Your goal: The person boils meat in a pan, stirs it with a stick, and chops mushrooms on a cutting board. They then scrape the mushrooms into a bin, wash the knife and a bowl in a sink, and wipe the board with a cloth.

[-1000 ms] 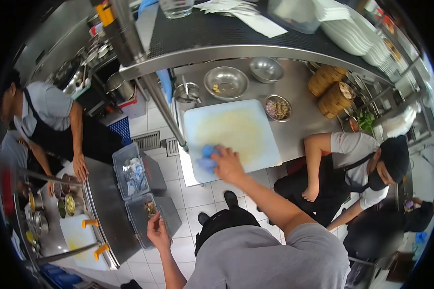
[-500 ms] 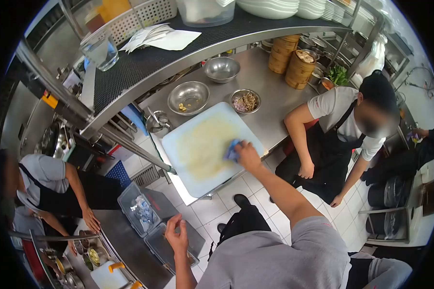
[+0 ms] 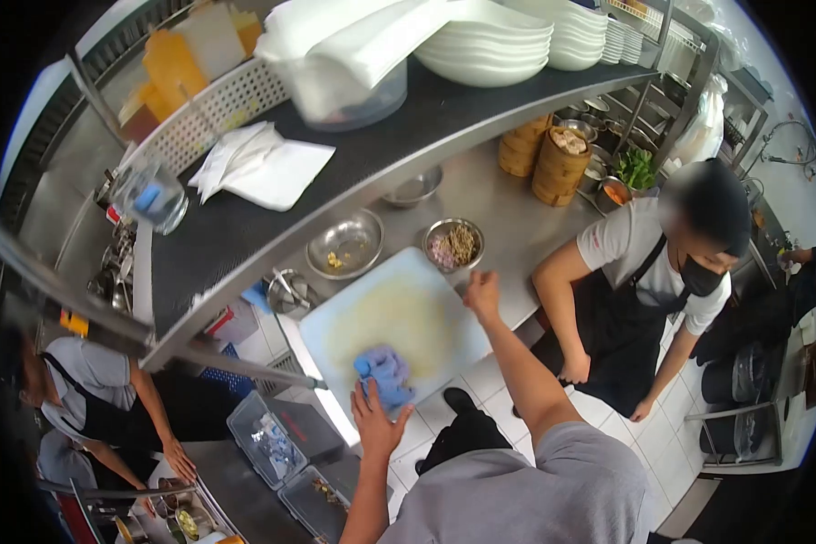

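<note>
A white cutting board [image 3: 331,326] with a yellowish stained middle lies on the steel counter in front of me. A crumpled blue-purple cloth [image 3: 387,370] rests on its near edge. My left hand [image 3: 378,424] is at the cloth, fingers spread and fingertips against its near side. My right hand [image 3: 482,296] hovers by the board's right edge, fingers curled, with no object visible in it. Just beyond it stands a metal bowl [image 3: 453,245] of chopped pinkish and brown food. Another metal bowl [image 3: 344,243], holding a few yellow pieces, is behind the board.
A raised shelf [image 3: 372,150] with napkins, a glass and stacked white dishes [image 3: 485,45] overhangs the counter. Bamboo steamers [image 3: 560,168] stand at the back right. A co-worker [image 3: 653,272] is close on my right; others work at the left. Plastic bins [image 3: 267,444] sit lower left.
The cloth has gone from my right hand to the board's near left part, by my left hand. My left hand has risen to the board; my right hand has moved up and right.
</note>
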